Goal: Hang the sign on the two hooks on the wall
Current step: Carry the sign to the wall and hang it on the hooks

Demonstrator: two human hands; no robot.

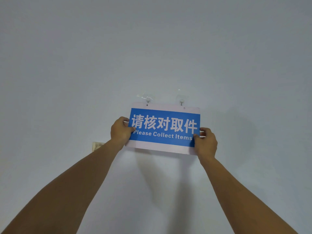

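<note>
You hold the sign (pixel 164 130) flat against the wall (pixel 168 48), a blue panel with white Chinese characters over "Please Collect Items", bordered by pale strips. Your left hand (pixel 120 131) pinches its 9 o'clock edge, your right hand (pixel 206 142) its 4 o'clock corner. Two hooks (pixel 181 101) sit at its 12 o'clock edge.

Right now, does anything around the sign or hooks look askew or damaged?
Yes. The sign tilts, its right end lower. The left hook has a crumpled, peeling clear adhesive pad, unlike the right hook.
</note>
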